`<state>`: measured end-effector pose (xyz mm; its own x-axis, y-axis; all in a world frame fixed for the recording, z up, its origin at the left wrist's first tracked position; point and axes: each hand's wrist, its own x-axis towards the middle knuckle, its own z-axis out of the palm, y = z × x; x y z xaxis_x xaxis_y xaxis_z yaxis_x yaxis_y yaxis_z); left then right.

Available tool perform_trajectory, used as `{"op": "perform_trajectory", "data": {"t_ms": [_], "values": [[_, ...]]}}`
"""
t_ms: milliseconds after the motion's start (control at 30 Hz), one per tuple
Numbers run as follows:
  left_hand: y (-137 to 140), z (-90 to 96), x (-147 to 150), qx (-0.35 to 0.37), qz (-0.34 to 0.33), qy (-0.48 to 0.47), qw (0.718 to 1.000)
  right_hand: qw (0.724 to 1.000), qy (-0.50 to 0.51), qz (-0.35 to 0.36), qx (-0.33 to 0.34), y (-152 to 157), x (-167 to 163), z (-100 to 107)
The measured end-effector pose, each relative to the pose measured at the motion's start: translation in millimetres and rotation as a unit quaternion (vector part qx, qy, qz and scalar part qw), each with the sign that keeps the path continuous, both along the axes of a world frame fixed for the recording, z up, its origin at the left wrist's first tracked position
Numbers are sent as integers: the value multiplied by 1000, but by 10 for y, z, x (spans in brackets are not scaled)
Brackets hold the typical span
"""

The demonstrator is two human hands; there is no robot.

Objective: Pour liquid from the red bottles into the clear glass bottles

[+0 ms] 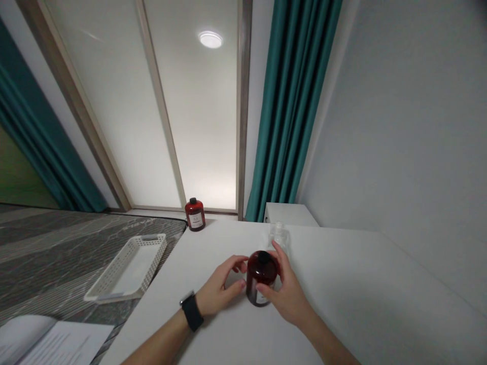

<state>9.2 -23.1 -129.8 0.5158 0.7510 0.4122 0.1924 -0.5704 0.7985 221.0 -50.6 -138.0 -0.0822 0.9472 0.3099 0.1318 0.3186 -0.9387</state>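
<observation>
A dark red-brown bottle [262,274] with a black cap and a white label stands upright on the white table [224,334]. Around its right side my right hand [285,289] is closed, the thumb across the front near the label. My left hand [224,286], with a black watch on the wrist, is at the bottle's left side, fingers curved and apart; whether its fingertips touch the glass I cannot tell. Just behind the bottle is a clear glass bottle [279,234], partly hidden by my right hand. A second red-brown bottle [195,215] stands at the table's far left corner.
Left of the table, a white perforated basket [97,290] rests on a grey striped surface [57,253]. An open booklet [72,342] lies at the lower left. Behind the table are a white cabinet [291,214], teal curtains [297,101] and frosted door panels [198,126].
</observation>
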Motion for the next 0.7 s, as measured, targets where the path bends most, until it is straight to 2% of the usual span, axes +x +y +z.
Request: {"op": "perform_trajectory", "data": {"t_ms": [133,233,367,467,600,700], "values": [[128,-13,-93,1,139,10,990,1000,-18,-19,6,64,-178,184],[317,-54,-209,25,270,21,962,997,-64,-51,1,193,-374,324],[506,-144,-373,8,377,-26,926,996,-68,-54,16,581,-641,392],[550,-196,-438,15,405,6,914,996,-55,-58,40,1003,-832,337],[527,-262,-432,26,399,182,898,996,-58,-47,56,1566,-1088,191],[492,-310,-401,17,368,282,886,996,-58,-49,53,1908,-1252,93]]}}
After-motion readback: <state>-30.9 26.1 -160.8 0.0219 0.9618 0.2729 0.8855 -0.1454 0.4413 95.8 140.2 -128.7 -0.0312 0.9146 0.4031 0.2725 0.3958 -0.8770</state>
